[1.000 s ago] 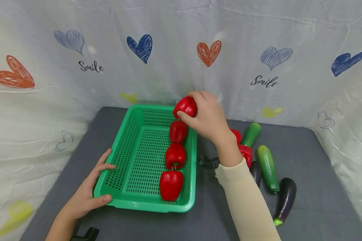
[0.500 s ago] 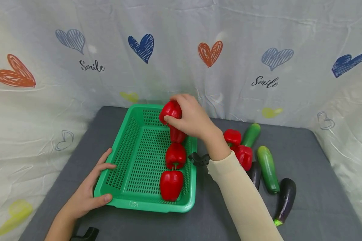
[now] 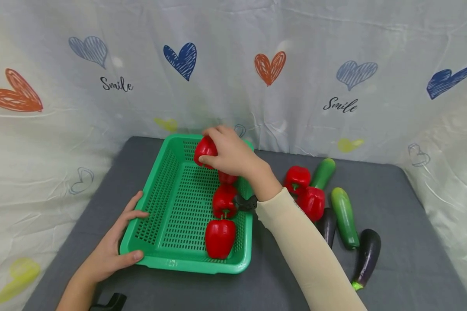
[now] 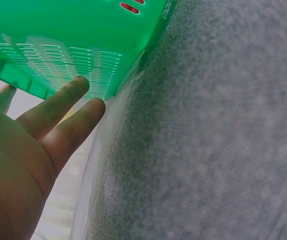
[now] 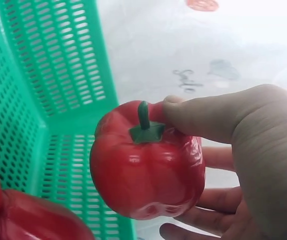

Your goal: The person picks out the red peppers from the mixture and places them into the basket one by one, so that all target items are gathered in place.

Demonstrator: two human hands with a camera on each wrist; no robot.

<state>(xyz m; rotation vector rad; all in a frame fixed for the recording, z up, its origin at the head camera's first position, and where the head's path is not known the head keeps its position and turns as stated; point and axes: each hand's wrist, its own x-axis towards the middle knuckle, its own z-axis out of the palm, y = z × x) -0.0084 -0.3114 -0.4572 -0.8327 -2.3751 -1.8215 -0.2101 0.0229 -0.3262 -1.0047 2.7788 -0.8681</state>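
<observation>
Moved since the earlier frame: one glossy red bell pepper with a green stem (image 3: pixel 205 152), shifted leftward and lower, along the worktop's far edge; right grip (image 3: pixel 230 151) shifted with it. Contents, left to right:

- Left grip, a bare hand (image 3: pixel 112 245), near the left edge of the grey cloth-covered worktop (image 3: pixel 412 246): fingers spread and straight, thumb and fingertips resting on the rim; nothing clasped.
- Green perforated plastic basket, rectangular (image 3: pixel 194 266), left half of the worktop, its far end by the far edge.
- Red bell pepper, as above: over the basket's far end; contact with the basket cannot be told. Right grip closed about it, thumb beside the stem, fingers opposite. Handling, as judged: probably light, rather firm, smooth-skinned and liable to slip; the stem is the weak point. Best hold: across the broad shoulders, thumb against fingers, modest squeeze, stem left alone.
- Row of three red bell peppers (image 3: pixel 222 201), along the basket's right side; farthest partly hidden by the right grip.
- Two loose red bell peppers (image 3: pixel 312 204), on the worktop right of the basket.
- Two long green zucchini (image 3: pixel 344 218), one toward the far edge, one nearer the right edge.
- Two dark purple eggplants (image 3: pixel 367 257), one partly behind the sleeve, one toward the near-right corner.
</observation>
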